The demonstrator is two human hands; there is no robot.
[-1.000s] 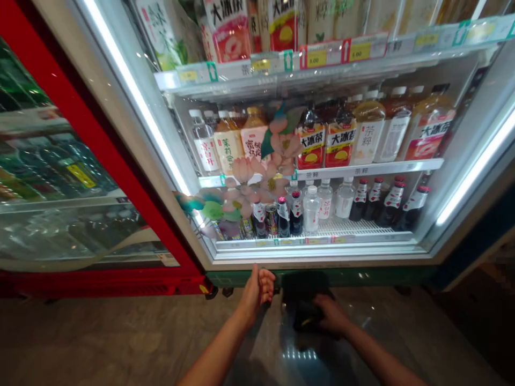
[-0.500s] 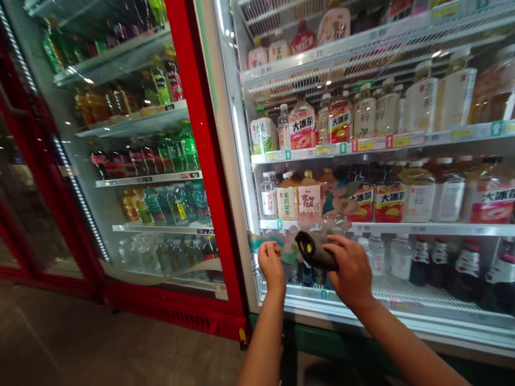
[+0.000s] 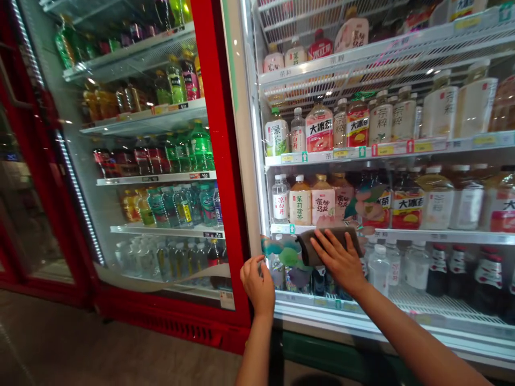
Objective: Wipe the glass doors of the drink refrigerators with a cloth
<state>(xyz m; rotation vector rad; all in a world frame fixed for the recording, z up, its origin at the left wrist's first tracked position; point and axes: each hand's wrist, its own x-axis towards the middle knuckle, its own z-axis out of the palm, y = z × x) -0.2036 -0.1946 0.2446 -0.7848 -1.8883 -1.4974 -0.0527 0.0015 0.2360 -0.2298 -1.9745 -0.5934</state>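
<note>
A folded dark grey-brown cloth [image 3: 311,247] lies against the glass door of the right cooler, over the colourful flower decal [image 3: 287,257]. My right hand [image 3: 336,260] presses on it with fingers spread across its surface. To the left, beside the cooler's pale frame [image 3: 254,236], my left hand [image 3: 258,284] is raised with its fingers curled and thumb near the fingertips. Whether anything small sits in that curl is hard to make out.
Behind the glass, shelves [image 3: 402,147] hold rows of tea and water bottles. A second cooler with a red frame [image 3: 225,161] and drink bottles stands at left. Grey floor [image 3: 120,343] shows at lower left.
My right hand has gone from gripping the cloth's end to lying spread on top of it. My left hand has moved left and slightly down. The view has shifted a little.
</note>
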